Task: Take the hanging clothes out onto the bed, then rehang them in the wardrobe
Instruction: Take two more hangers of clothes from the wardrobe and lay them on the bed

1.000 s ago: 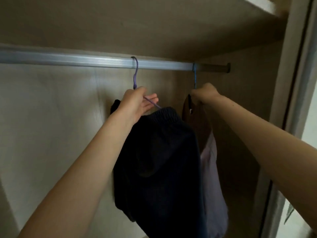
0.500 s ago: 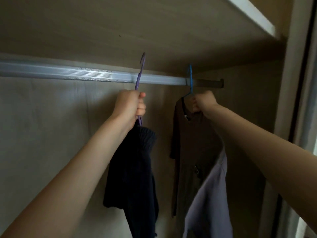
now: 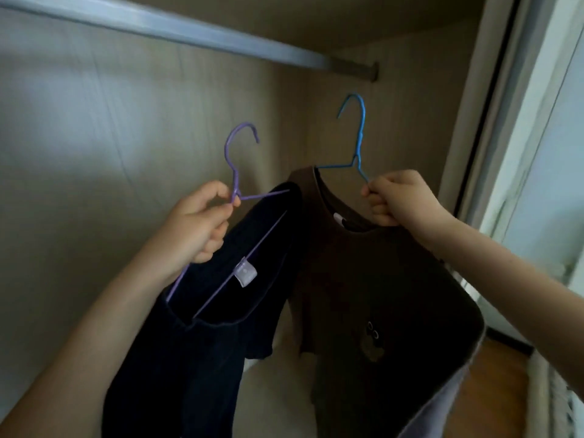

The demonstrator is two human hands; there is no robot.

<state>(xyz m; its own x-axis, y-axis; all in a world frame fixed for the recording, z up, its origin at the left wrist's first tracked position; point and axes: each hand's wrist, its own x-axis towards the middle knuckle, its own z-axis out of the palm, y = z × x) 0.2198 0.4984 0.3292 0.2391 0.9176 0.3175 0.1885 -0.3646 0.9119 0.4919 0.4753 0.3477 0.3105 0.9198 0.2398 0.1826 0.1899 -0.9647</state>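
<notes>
Purple hanger (image 3: 235,172) with navy top (image 3: 196,343) is clasped in left grip (image 3: 196,222), blue hanger (image 3: 357,143) with brown top (image 3: 379,295) in right grip (image 3: 395,197) | both are now lifted off rail (image 3: 189,31) | bed is judged next.

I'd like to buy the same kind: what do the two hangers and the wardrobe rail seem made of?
The purple hanger looks like thin wire, probably metal under a matte coloured coating; its neck is twisted. The blue hanger seems the same build, a little glossier. The rail looks like brushed aluminium: pale, with lengthwise ridges.
</notes>
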